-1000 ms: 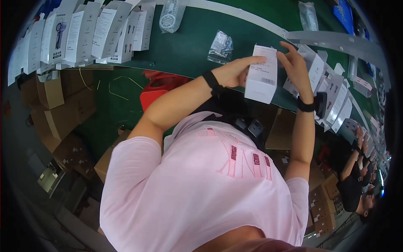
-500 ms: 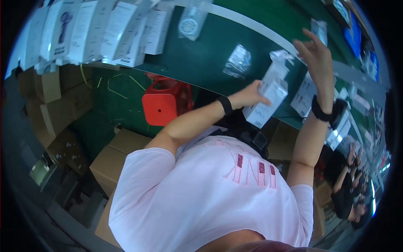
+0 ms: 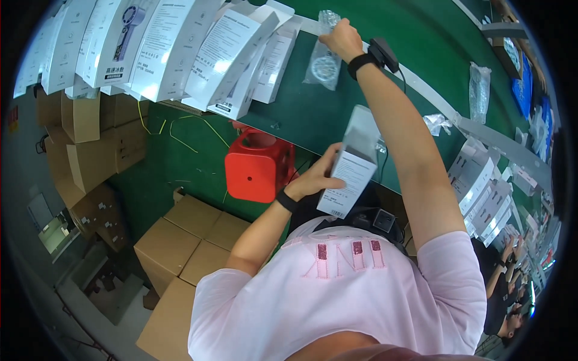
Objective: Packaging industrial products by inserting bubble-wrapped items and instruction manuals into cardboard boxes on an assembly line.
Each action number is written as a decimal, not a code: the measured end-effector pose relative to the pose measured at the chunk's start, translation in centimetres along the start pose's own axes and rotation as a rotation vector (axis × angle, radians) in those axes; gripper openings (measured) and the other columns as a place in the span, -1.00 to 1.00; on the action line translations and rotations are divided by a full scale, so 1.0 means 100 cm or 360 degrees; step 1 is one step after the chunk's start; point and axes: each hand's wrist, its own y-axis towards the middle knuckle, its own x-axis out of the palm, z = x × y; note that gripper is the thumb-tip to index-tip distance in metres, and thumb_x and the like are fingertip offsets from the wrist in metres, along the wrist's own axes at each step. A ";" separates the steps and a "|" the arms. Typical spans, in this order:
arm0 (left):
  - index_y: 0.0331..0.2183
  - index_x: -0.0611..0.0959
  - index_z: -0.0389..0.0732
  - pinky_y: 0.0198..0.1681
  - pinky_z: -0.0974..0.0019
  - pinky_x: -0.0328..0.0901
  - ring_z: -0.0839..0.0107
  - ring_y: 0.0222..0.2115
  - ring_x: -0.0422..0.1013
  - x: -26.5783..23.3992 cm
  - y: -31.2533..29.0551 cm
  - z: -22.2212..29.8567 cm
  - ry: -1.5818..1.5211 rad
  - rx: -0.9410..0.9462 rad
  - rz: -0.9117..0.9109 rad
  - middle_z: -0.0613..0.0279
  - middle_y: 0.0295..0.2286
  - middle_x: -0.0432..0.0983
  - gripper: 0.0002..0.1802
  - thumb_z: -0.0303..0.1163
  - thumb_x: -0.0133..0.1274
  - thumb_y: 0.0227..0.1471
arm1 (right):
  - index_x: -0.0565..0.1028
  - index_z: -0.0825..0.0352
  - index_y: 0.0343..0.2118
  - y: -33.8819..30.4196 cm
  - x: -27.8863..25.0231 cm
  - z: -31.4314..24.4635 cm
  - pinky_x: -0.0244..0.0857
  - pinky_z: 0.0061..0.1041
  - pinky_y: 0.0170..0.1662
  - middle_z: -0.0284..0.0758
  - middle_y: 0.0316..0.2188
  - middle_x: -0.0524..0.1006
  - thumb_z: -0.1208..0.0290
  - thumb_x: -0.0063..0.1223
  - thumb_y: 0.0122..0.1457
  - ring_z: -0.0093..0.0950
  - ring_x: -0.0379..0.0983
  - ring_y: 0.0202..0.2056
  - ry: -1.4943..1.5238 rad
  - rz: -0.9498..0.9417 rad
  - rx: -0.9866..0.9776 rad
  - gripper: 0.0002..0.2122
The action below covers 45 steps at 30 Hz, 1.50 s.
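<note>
White carton (image 3: 348, 183), one, top open, tilted, at the near edge of the green table (image 3: 294, 118); left hand (image 3: 316, 179) closed about it, thumb on the printed face. Right hand (image 3: 344, 41), since shifted from beside the carton, lay with fingers curled at the upper end of a clear-bagged, round-ended item (image 3: 325, 67), firmness of hold not discernible; carton support thus apparently fell to the left hand alone.

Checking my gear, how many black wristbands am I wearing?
2: one wristband behind your left hand, which holds a white box; another wristband behind your right hand, at a clear bag.
</note>
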 end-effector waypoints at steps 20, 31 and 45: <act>0.18 0.21 -0.24 0.16 -0.26 0.08 0.03 0.02 0.30 0.019 0.022 0.103 -0.0353 0.0350 -0.0047 -0.05 0.03 0.28 0.21 0.47 0.04 -0.29 | 0.15 0.45 0.20 -0.230 -0.213 0.132 0.25 -0.26 0.08 -0.13 0.06 0.38 0.58 -0.14 -0.19 -0.23 0.37 0.00 0.2843 -0.0311 -0.1180 -0.28; 0.09 0.37 -0.34 0.08 0.32 0.17 0.30 0.01 0.33 0.137 0.061 0.119 0.0191 0.0178 -0.0037 0.11 -0.02 0.42 -0.36 -0.02 -0.13 0.17 | 0.19 0.46 0.18 -0.328 -0.261 0.223 0.26 -0.25 0.11 -0.03 0.11 0.32 0.43 0.22 -0.05 -0.24 0.33 0.07 0.2328 0.0272 -0.0499 -0.31; -0.01 0.44 -0.40 -0.21 0.27 0.24 0.30 -0.38 0.37 0.175 0.062 0.095 0.0800 0.0217 0.0023 0.02 -0.38 0.53 -0.30 0.09 -0.31 0.21 | 0.54 0.40 -0.23 -0.322 -0.275 0.142 0.22 -0.39 0.07 -0.29 -0.16 0.54 0.41 0.02 0.16 -0.45 0.45 -0.10 0.2613 0.0610 -0.0471 -0.80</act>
